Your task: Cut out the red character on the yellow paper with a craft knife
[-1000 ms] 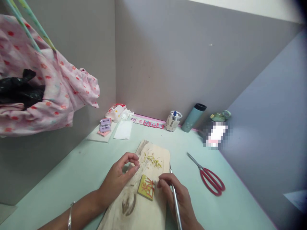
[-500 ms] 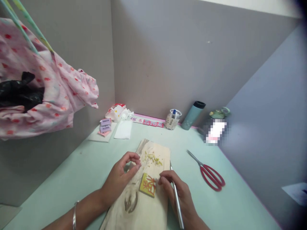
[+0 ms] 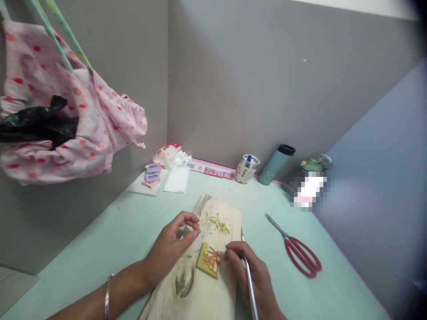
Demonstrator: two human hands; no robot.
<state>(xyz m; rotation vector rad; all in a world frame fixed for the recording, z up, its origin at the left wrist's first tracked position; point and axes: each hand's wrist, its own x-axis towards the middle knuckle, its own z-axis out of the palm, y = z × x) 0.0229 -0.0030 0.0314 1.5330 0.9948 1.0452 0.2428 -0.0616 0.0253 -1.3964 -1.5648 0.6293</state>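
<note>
A square yellow carving block (image 3: 209, 261) with a raised reddish character on its face lies on a pale wooden board (image 3: 213, 295). Yellow shavings (image 3: 216, 223) are scattered farther up the board. My left hand (image 3: 175, 238) hovers at the board's left side, fingers curled and thumb apart from them, holding nothing; a silver bangle circles that wrist. To the right of the block, my right hand (image 3: 251, 271) is closed around a slim silver pen-shaped craft knife (image 3: 250, 284). Its thin tip points away from me, beside the board's right edge. Neither hand visibly touches the block.
Red-handled scissors (image 3: 300, 253) lie to the right. Along the back are purple eraser packets (image 3: 152, 172), white paper (image 3: 176, 179), a row of lettered squares (image 3: 210, 170), a pen cup (image 3: 247, 171), a teal tumbler (image 3: 276, 165) and a green teapot (image 3: 313, 163). A pink cloth bag (image 3: 96, 129) hangs left.
The whole view has shifted, so the things appear a little farther right. Both hands keep nearly the same pose, the knife still in my right hand; the block stays on the board.
</note>
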